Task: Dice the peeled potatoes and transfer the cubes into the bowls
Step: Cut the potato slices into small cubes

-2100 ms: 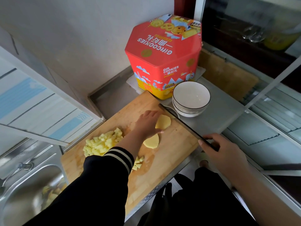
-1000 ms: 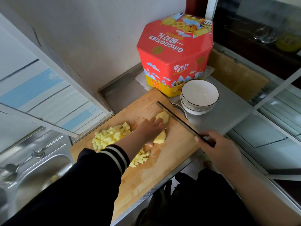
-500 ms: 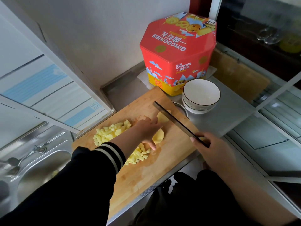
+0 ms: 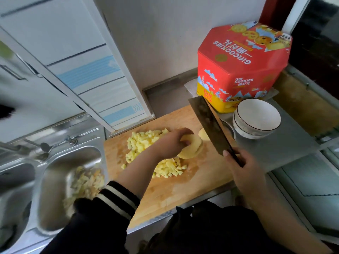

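Cleaver (image 4: 211, 127) lifted and tilted since earlier; right hand (image 4: 242, 165) grips its handle. Left hand (image 4: 170, 143) fingers pinch stacked potato slices (image 4: 192, 146) on cutting board (image 4: 183, 189): wet, slippery, firm; hold at top.

Potato slices (image 4: 190, 147): pale yellow, peeled, lying stacked and tilted under the fingertips of the left hand (image 4: 172, 143). Potato piece (image 4: 203, 135): lying just beyond that hand, partly hidden by the blade. Potato cubes (image 4: 145, 142): small, yellow, lying heaped behind and under the left wrist. Bowls (image 4: 256, 118): white, dark-rimmed, stacked, sitting upright beyond the right hand (image 4: 244, 165).
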Motion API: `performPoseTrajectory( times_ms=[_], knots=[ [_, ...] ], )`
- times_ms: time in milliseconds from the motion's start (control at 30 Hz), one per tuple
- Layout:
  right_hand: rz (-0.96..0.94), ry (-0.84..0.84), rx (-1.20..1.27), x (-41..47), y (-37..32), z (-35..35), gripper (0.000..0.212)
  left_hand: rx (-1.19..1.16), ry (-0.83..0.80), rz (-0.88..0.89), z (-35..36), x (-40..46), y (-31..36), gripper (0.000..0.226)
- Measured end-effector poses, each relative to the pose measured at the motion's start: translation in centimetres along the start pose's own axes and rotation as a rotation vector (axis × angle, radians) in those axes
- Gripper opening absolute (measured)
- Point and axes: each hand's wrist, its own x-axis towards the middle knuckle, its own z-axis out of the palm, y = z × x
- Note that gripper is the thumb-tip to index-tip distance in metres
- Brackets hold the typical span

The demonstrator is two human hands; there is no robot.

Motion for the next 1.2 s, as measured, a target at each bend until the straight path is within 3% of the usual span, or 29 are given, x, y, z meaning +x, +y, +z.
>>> performPoseTrajectory(
  times_ms=[167,400,600,733,800,1200],
  knots=[
    [-0.070,-0.064,0.010,0.4,-1.8,2.2,0.017,-0.186,0.066,-0.183,0.4,-7.3,-5.7,0.028],
    [-0.084,-0.360,-0.069,-0.5,-3.4,6.7,0.019,-0.286,0.077,-0.485,5.5,-11.6,-12.8,0.036],
    [-0.188,-0.494,-0.207,-0.8,-4.2,8.0,0.021,-0.121,0.043,-0.527,7.7,-12.0,-14.3,0.041],
    [-0.230,-0.493,-0.246,-0.8,-4.5,8.5,0.009,0.123,0.056,-0.505,9.0,-12.6,-13.1,0.080],
    [-0.228,-0.498,-0.261,-0.7,-4.5,8.7,0.008,0.230,0.048,-0.506,9.7,-12.4,-12.5,0.088],
    [-0.226,-0.530,-0.320,-0.9,-4.2,8.7,0.022,0.259,0.076,-0.498,10.2,-12.2,-11.7,0.068]
  ],
)
